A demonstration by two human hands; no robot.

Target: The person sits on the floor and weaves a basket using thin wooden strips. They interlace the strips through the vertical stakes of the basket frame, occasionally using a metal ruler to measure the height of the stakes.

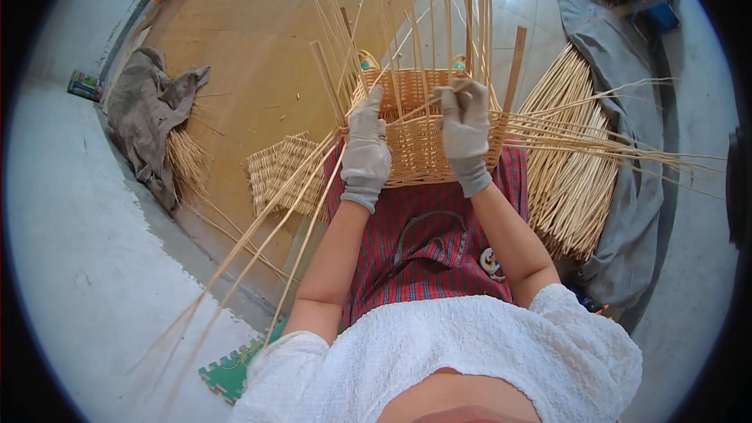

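Note:
A half-woven wicker basket (pixel 415 150) rests on my lap, its near wall toward me. Tall thin canes rise from its rim, with flat wooden stakes (pixel 514 70) at the corners. My left hand (pixel 366 149), in a pale work glove, is closed around the basket's left side at the rim. In a matching glove, my right hand (pixel 465 129) pinches a thin cane strand (pixel 417 110) above the near rim, its fingers bent. That strand slants down leftward into the basket. What lies under both palms is hidden.
Long loose canes (pixel 619 151) stick out to the right, and others (pixel 258 223) trail lower left. A large cane bundle (pixel 572 164) lies on grey cloth (pixel 627 110). At left are a woven piece (pixel 286 172) and a cloth-wrapped bundle (pixel 145 121). A green foam mat (pixel 231 372) sits lower left.

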